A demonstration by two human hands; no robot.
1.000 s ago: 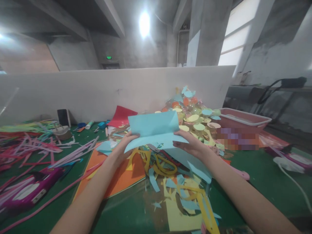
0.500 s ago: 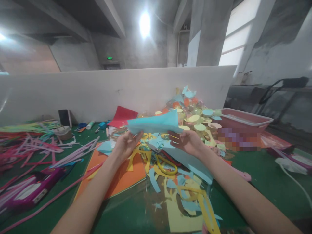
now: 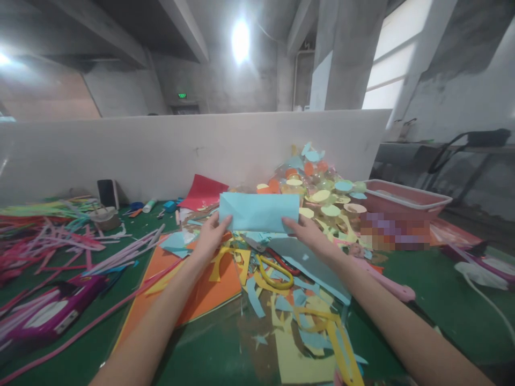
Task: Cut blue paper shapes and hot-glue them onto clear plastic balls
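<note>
A folded sheet of light blue paper (image 3: 259, 212) is held up over the middle of the table, its broad face toward me. My left hand (image 3: 214, 230) grips its left end, thumb in front and the other fingers mostly hidden behind. At the right end, my right hand (image 3: 306, 231) pinches it the same way. Just below the paper lie scissors with yellow and red handles (image 3: 277, 276), among blue and yellow paper scraps (image 3: 309, 321). Under my left forearm is a stack of orange paper (image 3: 209, 292). A larger blue sheet (image 3: 314, 268) rests beneath my right hand.
Pink and purple strips (image 3: 68, 246) cover the left side, near a purple device (image 3: 52, 316) and a small tub (image 3: 105, 219). A heap of round paper-topped pieces (image 3: 317, 187) rises at the back right beside a pink bin (image 3: 406, 198). A white partition (image 3: 161, 153) stands behind.
The blue paper has gone from a curved, tilted shape to a flat folded rectangle facing me. Both hands have shifted their hold, with the thumbs now on its front.
</note>
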